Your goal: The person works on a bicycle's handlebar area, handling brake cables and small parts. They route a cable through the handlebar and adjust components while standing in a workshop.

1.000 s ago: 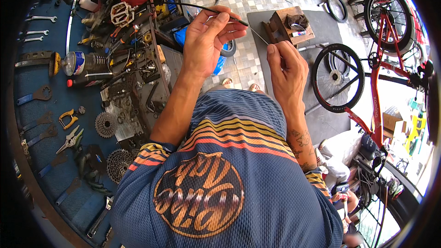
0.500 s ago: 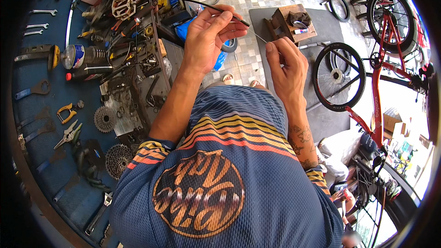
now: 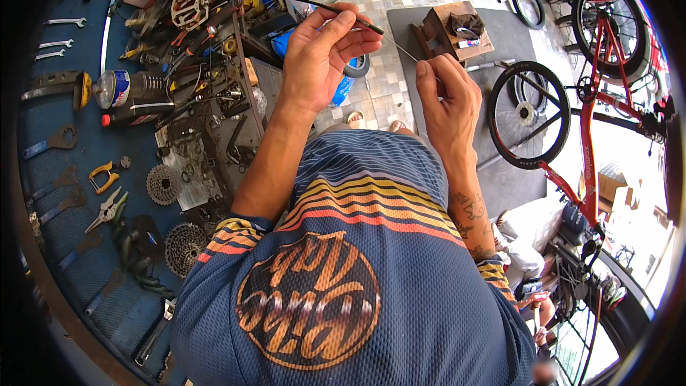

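Note:
My left hand (image 3: 314,64) pinches a black cable housing (image 3: 304,1) between thumb and fingers, close to the housing's end. The rest of that housing runs back to the left, over the tool bench. From its end a thin bare metal inner cable (image 3: 401,49) slants across to my right hand (image 3: 450,96). My right thumb and curled forefinger are closed on this cable, and its far part is hidden in the fist. Both hands are held up in front of my body, a short gap apart.
At left, the tool board (image 3: 43,171) carries wrenches, pliers and cassettes. A cluttered bench with a pedal (image 3: 189,11) lies beside it. A wooden box (image 3: 471,36) rests on a grey mat ahead. At right stand a red bicycle (image 3: 587,150) and a wheel (image 3: 529,116); a seated person is lower right.
My left hand has shifted slightly up and left with the housing. A little more bare inner cable shows between the hands. Both grips stay closed.

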### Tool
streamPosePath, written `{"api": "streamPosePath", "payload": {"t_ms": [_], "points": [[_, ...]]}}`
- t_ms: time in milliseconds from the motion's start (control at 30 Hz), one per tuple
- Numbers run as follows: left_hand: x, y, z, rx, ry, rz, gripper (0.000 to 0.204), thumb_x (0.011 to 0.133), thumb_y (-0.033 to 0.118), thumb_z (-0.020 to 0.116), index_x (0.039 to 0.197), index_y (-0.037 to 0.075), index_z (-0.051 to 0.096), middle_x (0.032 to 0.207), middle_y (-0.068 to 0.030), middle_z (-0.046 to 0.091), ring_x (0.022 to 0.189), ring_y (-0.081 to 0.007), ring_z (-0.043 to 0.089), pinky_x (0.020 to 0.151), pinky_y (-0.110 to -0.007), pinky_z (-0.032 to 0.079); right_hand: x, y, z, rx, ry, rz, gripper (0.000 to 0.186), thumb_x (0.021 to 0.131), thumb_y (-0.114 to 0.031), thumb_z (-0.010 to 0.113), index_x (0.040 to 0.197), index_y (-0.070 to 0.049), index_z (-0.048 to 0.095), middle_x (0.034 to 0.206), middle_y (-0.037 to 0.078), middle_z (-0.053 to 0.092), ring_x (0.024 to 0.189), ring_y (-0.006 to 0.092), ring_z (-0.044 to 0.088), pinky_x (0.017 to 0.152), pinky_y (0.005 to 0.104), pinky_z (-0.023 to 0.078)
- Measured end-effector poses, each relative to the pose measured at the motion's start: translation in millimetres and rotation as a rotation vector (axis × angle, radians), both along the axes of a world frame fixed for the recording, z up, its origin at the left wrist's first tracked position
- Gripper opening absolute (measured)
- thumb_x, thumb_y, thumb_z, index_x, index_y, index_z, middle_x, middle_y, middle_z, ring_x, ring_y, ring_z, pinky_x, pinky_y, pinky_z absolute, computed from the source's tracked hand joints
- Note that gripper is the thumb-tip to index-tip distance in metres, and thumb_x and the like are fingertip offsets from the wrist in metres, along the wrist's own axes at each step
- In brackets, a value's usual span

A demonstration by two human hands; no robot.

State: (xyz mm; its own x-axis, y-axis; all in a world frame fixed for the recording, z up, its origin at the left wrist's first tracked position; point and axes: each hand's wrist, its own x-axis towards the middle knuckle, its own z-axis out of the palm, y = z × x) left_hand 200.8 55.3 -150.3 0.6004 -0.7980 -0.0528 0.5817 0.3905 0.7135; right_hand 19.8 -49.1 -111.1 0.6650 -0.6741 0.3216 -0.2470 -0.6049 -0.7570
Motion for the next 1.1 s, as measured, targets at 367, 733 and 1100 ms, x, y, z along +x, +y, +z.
{"api": "streamPosePath", "payload": {"t_ms": [367, 733, 1100], "points": [[2, -4, -2, 0.007, -0.015, -0.068, 0.018, 0.105, 0.013, 0.060, 0.117, 0.000, 0.066, 0.104, -0.0160, 0.074, 0.093, -0.0264, 0.076, 0.086, -0.042, 0.064, -4, -4, 2, 0.013, 0.002, -0.010, 0.018, 0.096, -0.010, 0.069, 0.085, 0.001, 0.061, 0.073, 0.012, 0.051, 0.058, 0.0235, 0.052, 0.056, 0.0345, 0.042], [4, -5, -6, 0.006, -0.035, -0.153, 0.020, 0.106, 0.013, 0.059, 0.121, 0.001, 0.064, 0.108, -0.0138, 0.073, 0.095, -0.0238, 0.075, 0.088, -0.039, 0.064, -7, -7, -1, 0.024, 0.005, -0.047, 0.019, 0.096, -0.011, 0.069, 0.083, 0.000, 0.062, 0.071, 0.011, 0.050, 0.057, 0.0229, 0.051, 0.056, 0.0346, 0.042], [-15, -13, 0, 0.038, -0.124, -0.117, 0.017, 0.104, 0.012, 0.061, 0.114, -0.001, 0.066, 0.103, -0.0161, 0.074, 0.092, -0.0259, 0.076, 0.086, -0.040, 0.064, 3, 1, -12, 0.110, 0.009, 0.013, 0.025, 0.100, -0.018, 0.068, 0.083, 0.001, 0.062, 0.074, 0.015, 0.058, 0.062, 0.0303, 0.057, 0.059, 0.0388, 0.045]]}}
